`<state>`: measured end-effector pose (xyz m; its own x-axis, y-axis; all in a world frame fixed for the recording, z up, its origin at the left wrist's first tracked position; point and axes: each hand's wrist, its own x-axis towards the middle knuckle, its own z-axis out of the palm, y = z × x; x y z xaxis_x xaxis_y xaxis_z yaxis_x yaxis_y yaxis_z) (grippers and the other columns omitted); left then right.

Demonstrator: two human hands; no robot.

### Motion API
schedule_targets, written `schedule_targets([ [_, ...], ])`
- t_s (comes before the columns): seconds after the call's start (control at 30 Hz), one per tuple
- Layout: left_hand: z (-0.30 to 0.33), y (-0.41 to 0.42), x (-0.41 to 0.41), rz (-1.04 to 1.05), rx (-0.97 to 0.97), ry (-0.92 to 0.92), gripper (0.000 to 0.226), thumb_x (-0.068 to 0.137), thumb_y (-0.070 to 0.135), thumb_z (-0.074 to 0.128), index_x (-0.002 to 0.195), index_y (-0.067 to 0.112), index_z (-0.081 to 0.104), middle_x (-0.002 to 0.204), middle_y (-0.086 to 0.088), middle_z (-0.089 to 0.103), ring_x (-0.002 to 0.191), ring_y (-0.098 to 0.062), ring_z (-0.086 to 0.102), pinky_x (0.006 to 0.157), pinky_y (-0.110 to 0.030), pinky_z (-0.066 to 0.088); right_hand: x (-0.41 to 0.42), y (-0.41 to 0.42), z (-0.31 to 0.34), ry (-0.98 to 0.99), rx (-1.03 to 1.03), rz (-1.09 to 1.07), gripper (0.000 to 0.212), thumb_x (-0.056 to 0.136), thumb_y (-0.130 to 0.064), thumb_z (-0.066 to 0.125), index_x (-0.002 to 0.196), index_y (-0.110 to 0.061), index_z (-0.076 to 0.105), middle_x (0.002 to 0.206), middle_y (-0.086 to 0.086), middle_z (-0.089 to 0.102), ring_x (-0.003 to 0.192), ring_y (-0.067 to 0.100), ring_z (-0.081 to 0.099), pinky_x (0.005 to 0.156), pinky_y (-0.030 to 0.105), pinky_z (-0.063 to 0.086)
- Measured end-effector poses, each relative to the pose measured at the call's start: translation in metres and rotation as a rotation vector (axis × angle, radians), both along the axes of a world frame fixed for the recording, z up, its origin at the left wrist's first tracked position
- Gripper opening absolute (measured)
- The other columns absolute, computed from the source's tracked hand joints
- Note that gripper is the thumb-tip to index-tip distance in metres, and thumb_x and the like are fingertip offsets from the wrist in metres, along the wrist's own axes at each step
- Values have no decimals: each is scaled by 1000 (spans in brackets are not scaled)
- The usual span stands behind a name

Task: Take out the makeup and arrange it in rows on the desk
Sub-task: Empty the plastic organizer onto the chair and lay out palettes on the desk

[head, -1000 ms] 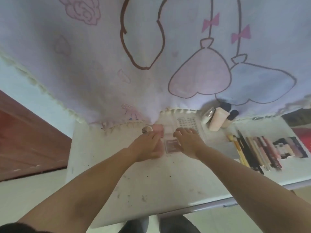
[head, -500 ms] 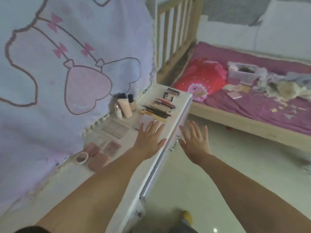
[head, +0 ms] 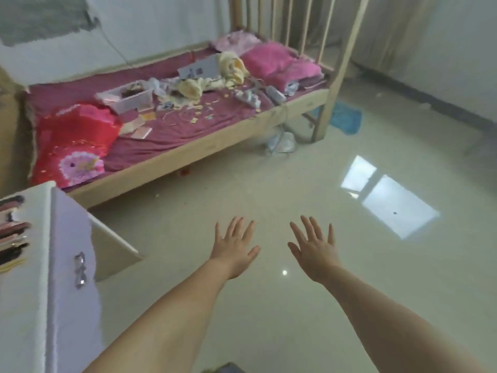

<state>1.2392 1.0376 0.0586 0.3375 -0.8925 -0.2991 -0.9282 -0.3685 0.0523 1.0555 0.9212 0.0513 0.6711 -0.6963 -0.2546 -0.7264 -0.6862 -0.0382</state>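
Note:
My left hand point(head: 234, 247) and my right hand point(head: 314, 247) are stretched out side by side over the pale tiled floor, palms down, fingers spread, holding nothing. The white desk point(head: 35, 265) shows only as a corner at the left edge. A row of makeup sticks and pens point(head: 12, 242) lies on it, pink, dark and yellow, partly cut off by the frame. Both hands are well to the right of the desk and away from the makeup.
A wooden bed point(head: 188, 146) with a purple sheet stands ahead, strewn with a red pillow point(head: 72, 141), a clear plastic box point(head: 126, 96), pink blankets and small clutter. A drawer handle point(head: 80, 269) sits on the desk front. Glossy floor lies under my hands.
The view has swung right, from the desk and curtain to the bed and floor. My hands left the pink compacts on the desk and now hover spread over the floor.

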Motion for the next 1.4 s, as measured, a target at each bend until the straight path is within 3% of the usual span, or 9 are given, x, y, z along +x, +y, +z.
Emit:
schedule_targets([
  [0.27, -13, -152, -208, -305, 41, 43, 67, 96, 54, 16, 149, 23, -10, 159, -3, -6, 145, -19, -11, 111, -55, -10, -253, -88, -20, 74, 59, -347, 58, 97, -52, 6, 150, -30, -5, 159, 0, -9, 145, 20, -14, 112, 55, -11],
  [0.47, -17, -256, -333, -532, 57, 88, 67, 96, 54, 16, 149, 23, -11, 159, -3, -6, 145, -19, -11, 111, -54, -12, -384, -135, -25, 87, 84, -627, 57, 98, -51, 8, 150, -30, 1, 160, 1, -4, 146, 19, -9, 113, 55, -7],
  [0.63, -21, -354, -386, -640, 64, 81, 67, 96, 54, 16, 149, 24, -13, 159, -3, -8, 145, -19, -12, 112, -54, -11, -438, -203, -29, 88, 82, -738, 56, 98, -50, 10, 150, -29, 4, 160, 1, -1, 146, 18, -7, 113, 56, -5],
  [0.97, -23, -595, -434, -804, 85, 22, 66, 96, 54, 15, 148, 25, -13, 159, -3, -8, 145, -19, -12, 113, -54, -11, -488, -418, -27, 26, 101, -909, 55, 99, -48, 13, 150, -29, 8, 159, -1, 5, 146, 16, 1, 114, 54, 0],
  [1.17, -22, -724, -477, -862, 90, 14, 66, 97, 53, 17, 149, 24, -11, 159, -3, -5, 145, -19, -10, 114, -54, -8, -537, -533, -29, 32, 109, -971, 54, 99, -49, 15, 149, -29, 13, 158, 0, 14, 145, 16, 10, 113, 52, 8],
  [1.4, -35, -890, -562, -829, 56, 27, 66, 97, 54, 17, 149, 24, -10, 159, -3, -5, 146, -20, -8, 114, -53, -8, -628, -702, -42, 10, 109, -974, 54, 98, -50, 16, 149, -30, 15, 157, 1, 17, 145, 17, 13, 114, 52, 7],
])
